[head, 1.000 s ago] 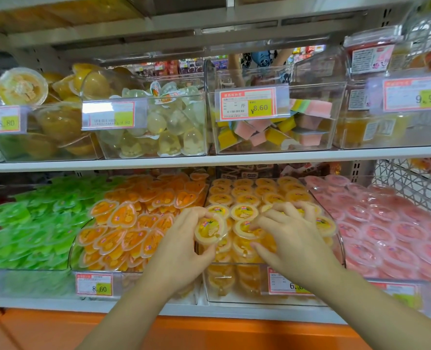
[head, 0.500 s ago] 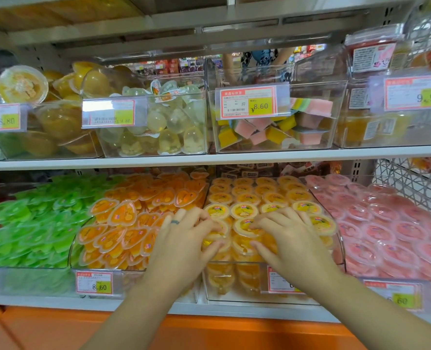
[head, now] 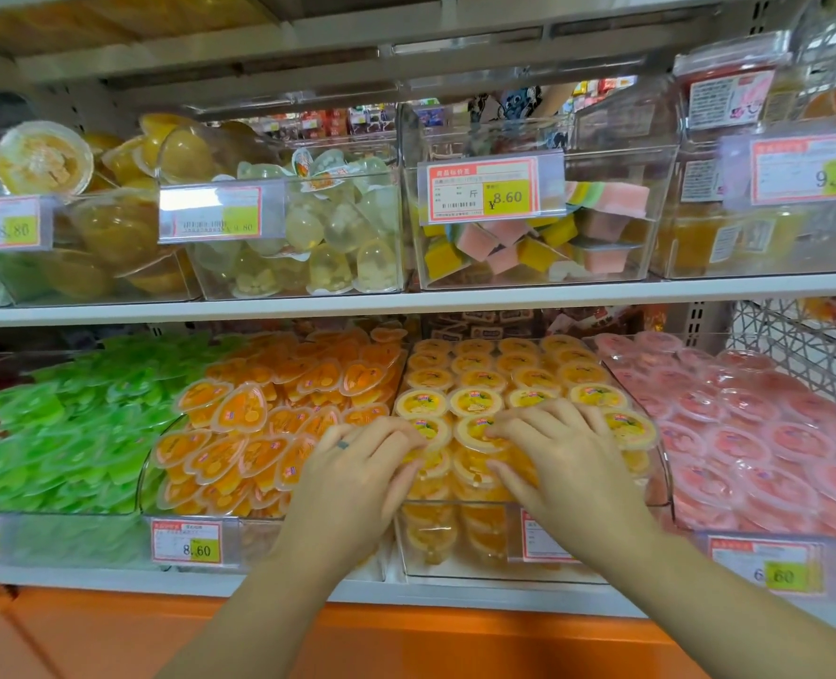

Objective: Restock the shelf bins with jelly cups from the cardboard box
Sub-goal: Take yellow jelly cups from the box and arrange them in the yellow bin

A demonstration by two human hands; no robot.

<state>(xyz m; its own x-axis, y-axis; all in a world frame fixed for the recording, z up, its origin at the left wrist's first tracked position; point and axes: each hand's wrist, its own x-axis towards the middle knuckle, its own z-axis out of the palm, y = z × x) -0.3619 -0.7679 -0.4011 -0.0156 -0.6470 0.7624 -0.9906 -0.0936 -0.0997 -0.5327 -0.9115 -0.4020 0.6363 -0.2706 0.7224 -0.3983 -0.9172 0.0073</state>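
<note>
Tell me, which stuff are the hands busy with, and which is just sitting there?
Busy with: left hand and right hand, both touching the round yellow jelly cups in their clear bin.
Just sitting: green jellies, orange heart cups, pink cups, square jellies, price tags.

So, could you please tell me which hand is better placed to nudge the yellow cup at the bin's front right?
Probably the right hand: it rests right beside that yellow cup. The left hand sits at the left side of the bin, beyond the right hand.
</note>
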